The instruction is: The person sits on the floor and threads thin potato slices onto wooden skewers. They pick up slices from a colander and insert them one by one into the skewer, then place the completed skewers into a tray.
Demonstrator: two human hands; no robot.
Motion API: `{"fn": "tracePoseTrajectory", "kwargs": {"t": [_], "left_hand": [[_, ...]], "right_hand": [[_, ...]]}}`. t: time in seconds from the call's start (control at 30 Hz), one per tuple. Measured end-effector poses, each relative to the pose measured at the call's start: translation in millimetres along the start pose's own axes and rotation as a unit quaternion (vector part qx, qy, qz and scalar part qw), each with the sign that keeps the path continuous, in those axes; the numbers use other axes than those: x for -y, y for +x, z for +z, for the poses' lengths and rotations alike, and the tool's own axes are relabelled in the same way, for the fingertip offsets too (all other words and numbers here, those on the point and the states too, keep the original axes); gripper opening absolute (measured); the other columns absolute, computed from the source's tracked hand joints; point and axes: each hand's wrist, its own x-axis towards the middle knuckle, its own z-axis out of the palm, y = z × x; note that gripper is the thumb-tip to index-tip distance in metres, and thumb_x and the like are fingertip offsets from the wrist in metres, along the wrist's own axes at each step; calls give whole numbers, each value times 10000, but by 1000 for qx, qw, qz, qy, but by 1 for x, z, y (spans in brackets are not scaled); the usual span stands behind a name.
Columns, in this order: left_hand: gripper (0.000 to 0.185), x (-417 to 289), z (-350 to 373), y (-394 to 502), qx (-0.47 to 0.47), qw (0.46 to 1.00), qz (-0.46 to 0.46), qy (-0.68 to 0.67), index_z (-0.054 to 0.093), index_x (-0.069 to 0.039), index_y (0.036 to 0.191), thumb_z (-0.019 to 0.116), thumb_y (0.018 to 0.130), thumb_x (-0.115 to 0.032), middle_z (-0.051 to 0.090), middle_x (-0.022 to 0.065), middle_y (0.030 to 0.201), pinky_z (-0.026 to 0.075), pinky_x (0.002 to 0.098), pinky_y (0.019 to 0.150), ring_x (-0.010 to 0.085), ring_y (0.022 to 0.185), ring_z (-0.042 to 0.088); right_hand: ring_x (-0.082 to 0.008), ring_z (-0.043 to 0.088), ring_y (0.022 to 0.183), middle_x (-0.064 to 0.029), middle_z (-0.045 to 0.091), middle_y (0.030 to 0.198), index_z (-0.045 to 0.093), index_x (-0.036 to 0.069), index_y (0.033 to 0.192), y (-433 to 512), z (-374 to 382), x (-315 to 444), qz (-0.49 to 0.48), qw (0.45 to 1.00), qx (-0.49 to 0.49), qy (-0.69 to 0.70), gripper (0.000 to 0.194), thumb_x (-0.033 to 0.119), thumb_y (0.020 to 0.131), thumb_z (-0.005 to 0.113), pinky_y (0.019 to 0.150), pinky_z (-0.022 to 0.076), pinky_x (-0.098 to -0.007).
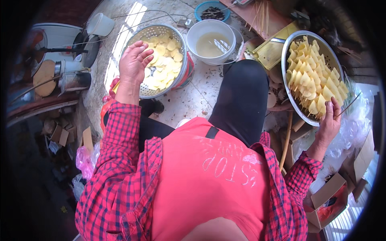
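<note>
My left hand [134, 61] is raised, palm up with loosely curled fingers, over the left edge of a metal colander [175, 33] of pale yellow slices [164, 72], which look like potato. Nothing shows in it. At the right, my right hand [330, 120] has its fingers at the lower rim of a second metal colander [290, 90], heaped with slices threaded on skewers [313, 75]. A thin stick [349, 104] sticks out past its fingers; the fingertips touch or almost touch the nearest slices. Whether they hold the stick or a skewer, I cannot tell.
A white bucket of cloudy liquid [211, 39] stands between the colanders, near my knee. Behind it is a blue basket [226, 15] with dark bits. Loose sticks [262, 15] lie on a board beside a yellow slicer [270, 54]. Cables cross the floor; an open cardboard box [328, 192] is lower right.
</note>
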Motion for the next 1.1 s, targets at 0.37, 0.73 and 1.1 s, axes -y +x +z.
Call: {"fn": "tracePoseTrajectory", "kwargs": {"t": [0.37,0.73,1.1], "left_hand": [[382,41,-152,64,-65,945,0,321,559,-17,1170,661,818,-123,629,75,980,507,298,732,165,878,611],[488,131,-105,108,27,738,201,644,495,-152,1323,615,861,-253,426,160,1371,390,439,1028,337,1250,427],[253,133,-122,77,100,760,22,642,664,-108,1033,652,799,-202,663,134,1019,500,381,848,285,953,629]], "right_hand": [[13,383,507,2,603,838,602,51,1168,-60,234,154,-40,903,427,14,294,255,970,526,446,276,-143],[-130,560,693,-53,622,767,638,16,1034,-139,371,115,-30,795,594,-116,331,326,937,571,646,460,-284],[-341,640,773,-199,643,791,637,10,951,-159,382,106,-130,730,642,-196,337,337,911,567,705,490,-410]]}}
